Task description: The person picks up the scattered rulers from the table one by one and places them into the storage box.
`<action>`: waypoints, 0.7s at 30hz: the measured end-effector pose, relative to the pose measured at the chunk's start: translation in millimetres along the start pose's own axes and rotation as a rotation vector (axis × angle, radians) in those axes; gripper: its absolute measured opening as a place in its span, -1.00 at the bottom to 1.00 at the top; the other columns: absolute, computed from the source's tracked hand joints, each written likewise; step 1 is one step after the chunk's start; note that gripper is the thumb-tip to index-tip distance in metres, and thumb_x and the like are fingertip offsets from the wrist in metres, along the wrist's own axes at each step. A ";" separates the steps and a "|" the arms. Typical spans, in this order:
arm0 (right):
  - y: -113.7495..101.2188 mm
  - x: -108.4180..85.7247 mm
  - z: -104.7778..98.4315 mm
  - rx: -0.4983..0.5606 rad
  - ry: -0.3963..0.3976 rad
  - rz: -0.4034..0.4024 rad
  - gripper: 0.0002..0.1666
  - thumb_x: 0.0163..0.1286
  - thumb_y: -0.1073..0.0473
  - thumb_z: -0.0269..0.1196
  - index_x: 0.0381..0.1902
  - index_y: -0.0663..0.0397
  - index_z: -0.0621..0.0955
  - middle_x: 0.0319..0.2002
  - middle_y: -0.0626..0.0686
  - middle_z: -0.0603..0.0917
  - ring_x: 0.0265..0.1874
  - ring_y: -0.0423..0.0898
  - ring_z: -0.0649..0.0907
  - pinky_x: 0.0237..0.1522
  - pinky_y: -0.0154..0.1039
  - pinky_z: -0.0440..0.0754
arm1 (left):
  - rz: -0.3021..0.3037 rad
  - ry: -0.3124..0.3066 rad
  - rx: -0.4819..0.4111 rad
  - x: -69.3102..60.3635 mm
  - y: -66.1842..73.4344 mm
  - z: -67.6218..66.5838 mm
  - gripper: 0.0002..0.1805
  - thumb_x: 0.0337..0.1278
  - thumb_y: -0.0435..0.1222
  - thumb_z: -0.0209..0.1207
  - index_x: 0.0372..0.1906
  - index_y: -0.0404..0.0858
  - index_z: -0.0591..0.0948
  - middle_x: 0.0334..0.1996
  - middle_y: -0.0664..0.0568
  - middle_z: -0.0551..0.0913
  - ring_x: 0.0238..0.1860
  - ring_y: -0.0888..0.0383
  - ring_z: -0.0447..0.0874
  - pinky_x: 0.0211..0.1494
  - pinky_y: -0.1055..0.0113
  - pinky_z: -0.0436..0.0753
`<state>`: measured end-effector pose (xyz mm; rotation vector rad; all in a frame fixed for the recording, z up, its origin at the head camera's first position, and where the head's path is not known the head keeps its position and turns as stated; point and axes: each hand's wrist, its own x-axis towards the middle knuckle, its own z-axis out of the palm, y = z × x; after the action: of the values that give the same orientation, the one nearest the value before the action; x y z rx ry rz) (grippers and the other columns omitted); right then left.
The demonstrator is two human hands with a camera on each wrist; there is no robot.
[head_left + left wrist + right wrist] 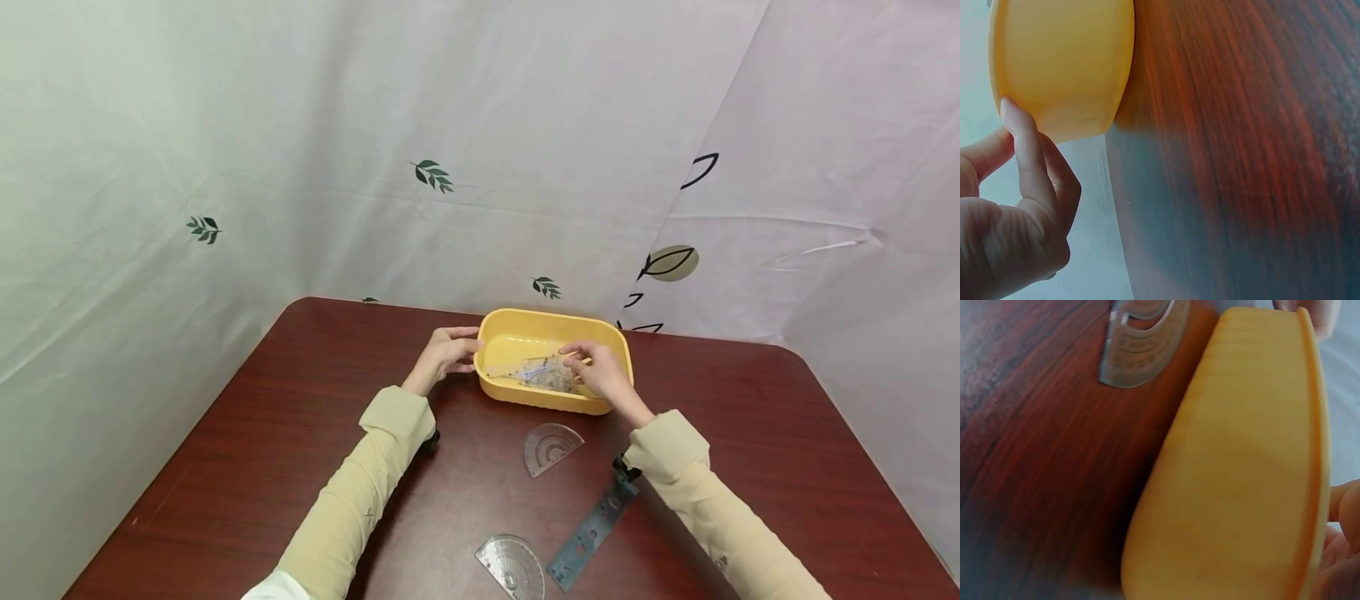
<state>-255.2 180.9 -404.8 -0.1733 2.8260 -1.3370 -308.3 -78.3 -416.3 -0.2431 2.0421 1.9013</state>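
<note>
A yellow plastic basin (555, 400) stands near the table's far edge. My left hand (447, 354) is at its left end, and in the left wrist view its thumb and fingers pinch the rim. My right hand (600, 371) reaches over the right side into the basin, fingers loosely bent above a heap of clear plastic pieces (551, 375); I see nothing between them. The right wrist view shows mostly the outer wall, with the right fingers partly hidden behind the rim. Just in front of the basin lies a clear protractor (551, 446).
Nearer the front edge lie a second clear protractor (512, 565) and a bluish see-through ruler (592, 533), whose far end is close to the right wrist. A pale curtain with leaf prints (487, 167) hangs behind the dark red wooden table (247, 433).
</note>
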 end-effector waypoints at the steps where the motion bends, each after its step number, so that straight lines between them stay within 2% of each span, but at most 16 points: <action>1: 0.3 -0.1 1.1 -0.016 -0.008 0.001 -0.75 0.40 0.39 0.12 0.00 0.34 0.60 -0.25 0.30 0.66 -0.40 0.04 0.67 -0.46 -0.27 0.66 | -0.002 0.000 0.003 0.1 0.1 0.0 -0.51 0.15 -0.38 0.24 0.23 -0.24 0.53 -0.30 -0.08 0.71 -0.49 0.24 0.66 -0.53 0.46 0.69; 6: 2.0 0.4 5.7 -0.060 -0.042 0.042 -0.67 0.33 0.40 0.13 0.05 0.28 0.58 -0.19 0.28 0.66 -0.26 0.08 0.67 -0.52 -0.36 0.53 | -0.015 0.002 0.009 0.2 0.9 -0.2 -0.50 0.15 -0.36 0.25 0.23 -0.22 0.53 -0.28 -0.08 0.71 -0.48 0.23 0.66 -0.52 0.47 0.69; 13: 6.8 2.2 10.7 -0.078 -0.063 0.085 -0.64 0.32 0.39 0.14 0.08 0.26 0.57 -0.11 0.27 0.66 -0.22 0.06 0.68 -0.48 -0.38 0.55 | -0.019 0.007 0.009 1.1 0.2 0.1 -0.51 0.14 -0.36 0.25 0.23 -0.21 0.53 -0.32 -0.04 0.70 -0.47 0.23 0.66 -0.52 0.46 0.69; 21: 3.5 -4.2 11.6 -0.080 -0.035 0.024 -0.67 0.26 0.36 0.11 -0.01 0.23 0.60 -0.18 0.24 0.70 -0.30 0.02 0.70 -0.47 -0.37 0.59 | -0.013 0.004 -0.004 0.4 0.1 0.2 -0.51 0.16 -0.37 0.24 0.23 -0.21 0.54 -0.34 -0.05 0.70 -0.48 0.23 0.64 -0.54 0.48 0.68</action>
<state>-250.6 174.6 -415.1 -0.1615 2.8447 -1.2052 -308.7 -78.1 -416.4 -0.2612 2.0349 1.8983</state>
